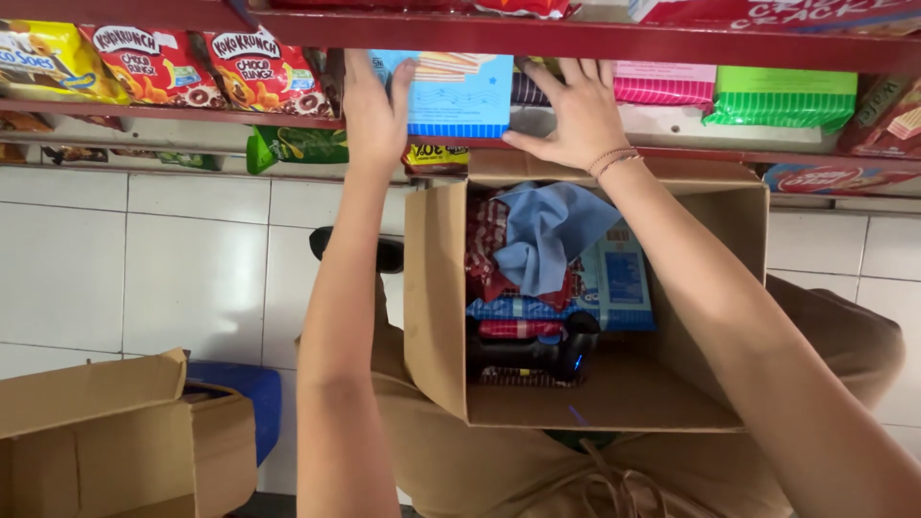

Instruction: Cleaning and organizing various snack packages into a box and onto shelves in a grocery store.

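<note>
While both arms reach up to the red shelf (pixel 576 40) at the top of the frame, an open cardboard box (pixel 436 317) rests on the person's lap in the centre. Inside it lie a crumpled blue cloth (pixel 552 230), red snack packets (pixel 484 249), flat blue packets (pixel 624 278) and a dark object (pixel 528 355) near the bottom; part of the brown cardboard floor of the box is bare.

The left hand (pixel 376 110) is open with fingers spread, pressed flat against the left edge of a light blue wafer box (pixel 460 94) that stands on the shelf, upper centre of the frame. The right hand (pixel 576 113) is also open, palm down, beside the right edge of the same box and over darker packets; I cannot tell if it touches the box. So the hands are apart, one on each side of the box, not closed around it. Thin bracelets (pixel 614 158) circle the right wrist.

Glossy snack bags (pixel 259 72) fill the shelf at upper left, pink and green packs (pixel 782 96) at upper right. A second cardboard box (pixel 115 432) stands at lower left on the white tiled floor (pixel 144 259).
</note>
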